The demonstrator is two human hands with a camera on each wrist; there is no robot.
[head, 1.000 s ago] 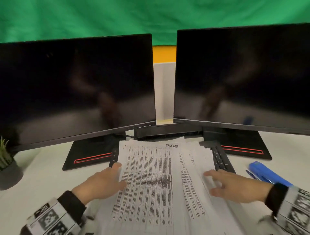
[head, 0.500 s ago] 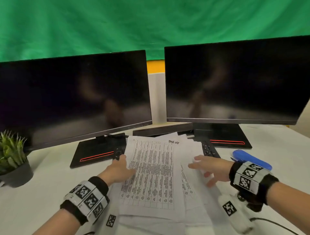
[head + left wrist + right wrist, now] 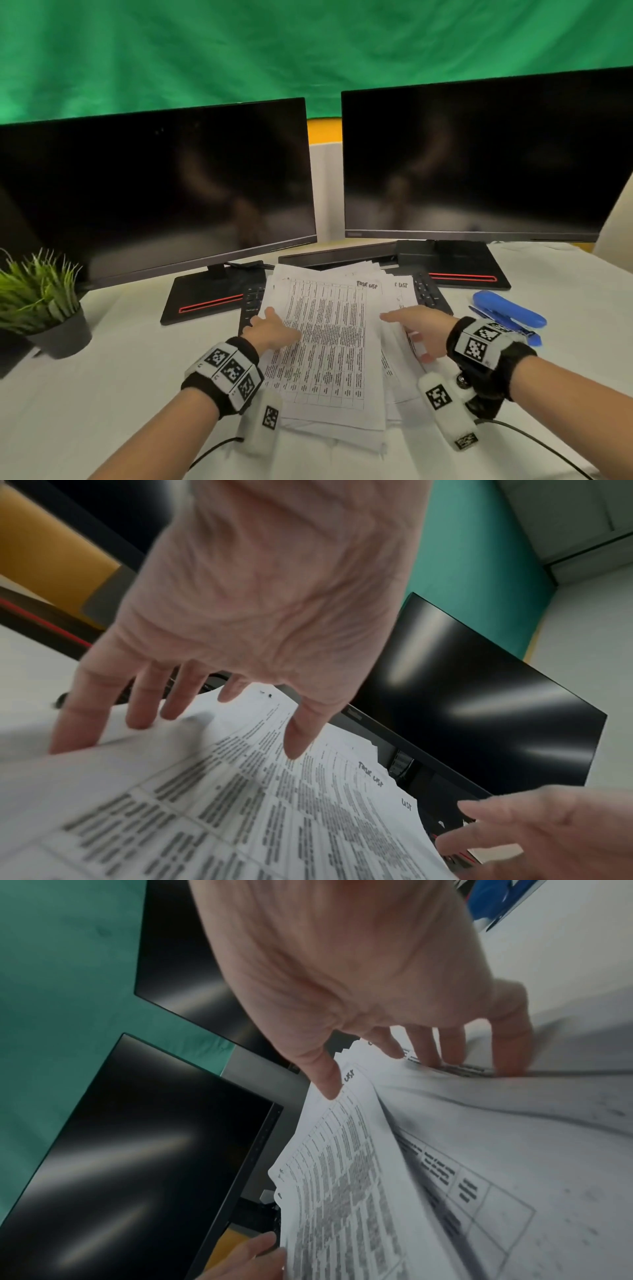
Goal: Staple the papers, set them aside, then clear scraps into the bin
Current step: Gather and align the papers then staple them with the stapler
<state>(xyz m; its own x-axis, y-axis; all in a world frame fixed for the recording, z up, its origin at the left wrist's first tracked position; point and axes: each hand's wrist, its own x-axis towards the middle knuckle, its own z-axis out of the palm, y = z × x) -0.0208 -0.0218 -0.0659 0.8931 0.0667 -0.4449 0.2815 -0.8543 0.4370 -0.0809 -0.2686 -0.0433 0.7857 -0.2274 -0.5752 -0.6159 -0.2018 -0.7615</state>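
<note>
A loose stack of printed papers (image 3: 329, 346) lies fanned on the white table (image 3: 130, 370), partly over a black keyboard (image 3: 428, 294). My left hand (image 3: 270, 327) rests at the stack's left edge. In the left wrist view its fingers (image 3: 143, 704) are spread and straight against that edge, with the thumb (image 3: 301, 731) on the top sheet. My right hand (image 3: 416, 323) lies on the right side of the stack. Its thumb (image 3: 322, 1074) touches the top sheet and its fingers (image 3: 510, 1047) press the lower sheets. A blue stapler (image 3: 507, 313) lies just right of my right wrist, untouched.
Two dark monitors (image 3: 157, 192) (image 3: 479, 161) stand behind the papers on black bases with red stripes. A potted green plant (image 3: 44, 301) is at the far left. Cables trail from both wrists across the near table. No bin is in view.
The head view has drawn back, so both wrists and forearms now show. Both hands stay at the sides of the stack, and the sheets sit a little closer together.
</note>
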